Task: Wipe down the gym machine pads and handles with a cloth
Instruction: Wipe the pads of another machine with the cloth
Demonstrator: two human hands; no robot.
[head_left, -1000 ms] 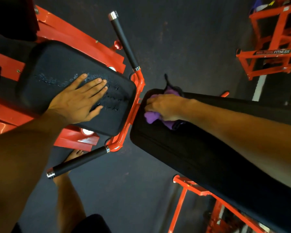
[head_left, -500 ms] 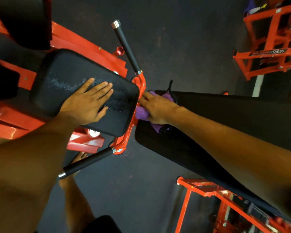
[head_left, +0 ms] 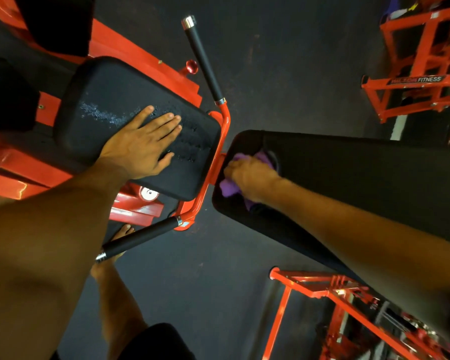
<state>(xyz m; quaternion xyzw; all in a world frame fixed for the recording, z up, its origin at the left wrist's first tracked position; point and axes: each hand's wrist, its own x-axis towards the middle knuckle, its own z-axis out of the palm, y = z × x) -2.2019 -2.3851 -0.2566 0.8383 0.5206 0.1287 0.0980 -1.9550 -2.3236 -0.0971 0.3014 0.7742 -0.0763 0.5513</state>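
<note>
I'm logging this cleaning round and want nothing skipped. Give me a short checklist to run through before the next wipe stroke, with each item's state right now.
1. Purple cloth gripped by the right hand: ok.
2. Cloth in contact with the long pad: ok, bunched at its near end.
3. Left hand flat on the wide pad, steadying: ok.
4. Wide pad wiped dry: not ok, droplets show beside the fingers.
5. Far handle and near handle wiped: cannot tell.
6. Rest of the long pad wiped: cannot tell.

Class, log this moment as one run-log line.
left hand: flat on wet pad | right hand: grips cloth on long pad
</note>
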